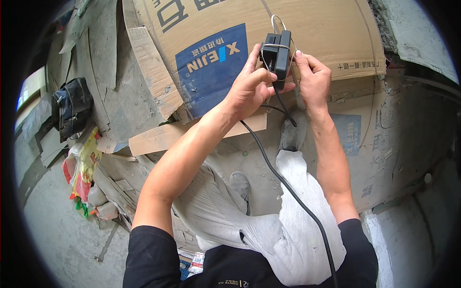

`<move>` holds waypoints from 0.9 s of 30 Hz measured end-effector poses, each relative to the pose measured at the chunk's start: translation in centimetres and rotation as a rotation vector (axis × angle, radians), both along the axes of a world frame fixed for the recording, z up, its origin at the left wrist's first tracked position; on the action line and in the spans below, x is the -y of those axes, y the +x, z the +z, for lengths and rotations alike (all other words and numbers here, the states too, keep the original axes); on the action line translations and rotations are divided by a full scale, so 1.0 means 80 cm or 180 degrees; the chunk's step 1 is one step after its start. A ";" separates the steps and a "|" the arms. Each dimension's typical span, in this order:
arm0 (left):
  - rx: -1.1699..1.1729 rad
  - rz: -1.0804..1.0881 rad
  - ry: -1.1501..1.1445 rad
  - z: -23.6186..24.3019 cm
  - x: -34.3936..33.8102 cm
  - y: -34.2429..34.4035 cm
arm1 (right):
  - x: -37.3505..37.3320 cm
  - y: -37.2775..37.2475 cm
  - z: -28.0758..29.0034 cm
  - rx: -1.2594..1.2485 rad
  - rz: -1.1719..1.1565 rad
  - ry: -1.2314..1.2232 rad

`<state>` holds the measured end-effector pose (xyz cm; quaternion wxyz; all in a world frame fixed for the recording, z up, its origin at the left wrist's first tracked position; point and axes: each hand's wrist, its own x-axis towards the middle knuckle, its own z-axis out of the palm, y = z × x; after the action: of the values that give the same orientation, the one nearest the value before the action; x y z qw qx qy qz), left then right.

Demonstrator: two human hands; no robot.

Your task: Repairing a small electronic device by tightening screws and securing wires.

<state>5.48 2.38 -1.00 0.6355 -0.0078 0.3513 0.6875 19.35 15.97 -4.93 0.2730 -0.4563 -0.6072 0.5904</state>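
Over the cardboard, my left hand (250,90) holds a black box-shaped power adapter (283,61) from its left side and underneath, fingers partly curled round it. The adapter looks like two black blocks side by side, bound by a thin pale cord (273,19) that loops up past its far end. At the right of the adapter, my right hand (314,79) is closed, its thumb and forefinger pinching the pale cord. A black cable (274,168) runs below my left hand and across my right leg to the lower edge. A short black lead hangs from the adapter's near end.
Brown cardboard (317,29) with a blue printed patch lies under my hands. Loose cardboard strips (197,134) lie nearer me. A black bag (72,108) and colourful plastic packaging (85,168) sit at the left. My grey shoes (239,185) rest on the dusty floor.
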 end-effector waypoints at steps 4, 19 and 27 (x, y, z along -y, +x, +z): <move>-0.0114 0.0038 -0.0209 0.001 0.004 0.003 | 0.004 -0.004 -0.007 0.0069 0.0090 -0.0009; -0.0345 -0.0127 -0.0547 -0.008 0.017 -0.011 | 0.021 -0.014 0.035 0.0502 0.0452 0.0740; -0.4450 -0.0501 -0.1878 0.007 0.026 -0.018 | 0.035 -0.015 0.021 0.0153 0.0724 0.1747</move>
<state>4.00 0.32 -0.43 0.2840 0.2849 0.8406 0.3628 18.17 13.15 -3.21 0.3038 -0.3083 -0.7976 0.4201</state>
